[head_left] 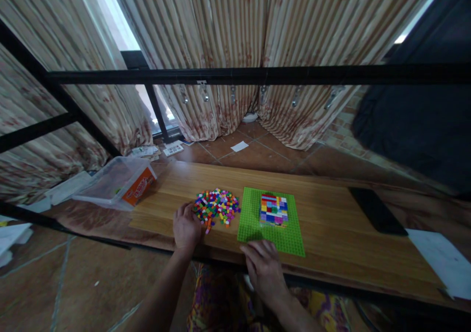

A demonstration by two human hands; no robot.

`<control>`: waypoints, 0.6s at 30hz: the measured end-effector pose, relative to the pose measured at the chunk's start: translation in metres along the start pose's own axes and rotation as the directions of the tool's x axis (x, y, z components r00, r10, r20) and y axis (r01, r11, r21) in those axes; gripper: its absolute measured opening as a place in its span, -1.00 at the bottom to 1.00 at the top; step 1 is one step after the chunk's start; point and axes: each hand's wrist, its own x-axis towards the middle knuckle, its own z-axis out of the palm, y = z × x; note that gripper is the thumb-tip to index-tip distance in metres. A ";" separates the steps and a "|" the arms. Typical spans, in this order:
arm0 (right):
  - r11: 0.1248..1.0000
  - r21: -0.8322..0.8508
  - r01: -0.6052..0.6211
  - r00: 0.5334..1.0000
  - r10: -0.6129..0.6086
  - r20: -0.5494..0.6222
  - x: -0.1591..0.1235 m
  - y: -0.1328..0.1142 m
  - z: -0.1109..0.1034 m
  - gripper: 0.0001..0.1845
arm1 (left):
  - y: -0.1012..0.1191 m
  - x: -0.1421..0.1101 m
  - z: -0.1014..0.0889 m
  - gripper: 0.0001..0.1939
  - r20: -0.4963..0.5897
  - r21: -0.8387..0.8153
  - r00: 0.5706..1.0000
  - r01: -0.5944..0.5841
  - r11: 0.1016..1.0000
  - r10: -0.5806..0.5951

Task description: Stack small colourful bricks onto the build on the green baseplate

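many loose bricks (pixel 217 205), orange label (pixel 141 185) illegible

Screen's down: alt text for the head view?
A person's left hand is at the edge of a pile of colourful bricks, the right hand by the near edge of a green baseplate bearing a multicoloured brick block. Pile and baseplate lie on a wooden table, a clear plastic box at its left end.

No words can be read with certainty. Between eight and nine o'clock, the clear plastic storage bin (pixel 101 194) bears an orange label (pixel 142 185) with blurred pale lettering; the white card (pixel 173 149) near nine o'clock has illegible dark print.
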 end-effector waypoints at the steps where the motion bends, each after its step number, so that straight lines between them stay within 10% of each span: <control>1: 1.000 0.011 -0.012 1.000 0.012 -0.001 -0.003 -0.002 0.004 -0.75 | 0.000 0.000 0.000 -0.67 0.000 -0.001 1.000 0.000 1.000 0.000; 18: 0.986 -0.017 -0.166 0.982 0.166 0.094 0.046 -0.006 0.033 -0.84 | 0.001 -0.001 0.001 -0.66 0.001 -0.002 1.000 0.022 1.000 -0.022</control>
